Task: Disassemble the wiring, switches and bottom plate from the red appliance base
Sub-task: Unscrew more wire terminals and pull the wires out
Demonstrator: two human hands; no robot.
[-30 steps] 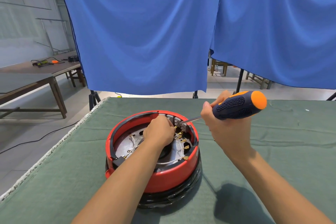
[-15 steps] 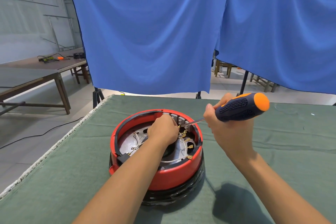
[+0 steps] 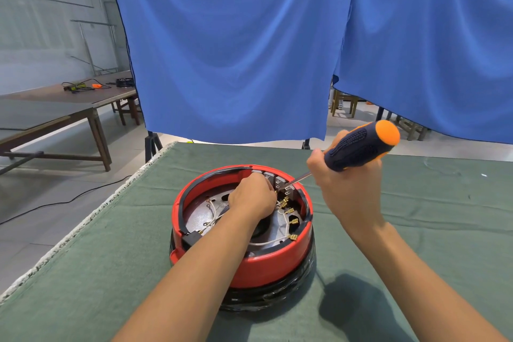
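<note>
The red appliance base (image 3: 258,266) sits mid-counter, near the left edge. Left hand (image 3: 251,197) reaches inside among the wiring (image 3: 286,216), its grip hidden. Right hand (image 3: 347,189) clamps the screwdriver (image 3: 361,147), tip at the switches (image 3: 280,182).

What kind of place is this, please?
Probably a workshop or recording room, not a home: a blue curtain on stands behind a worktable under green cloth, a wooden bench bearing cables, and a bare tiled floor.
</note>
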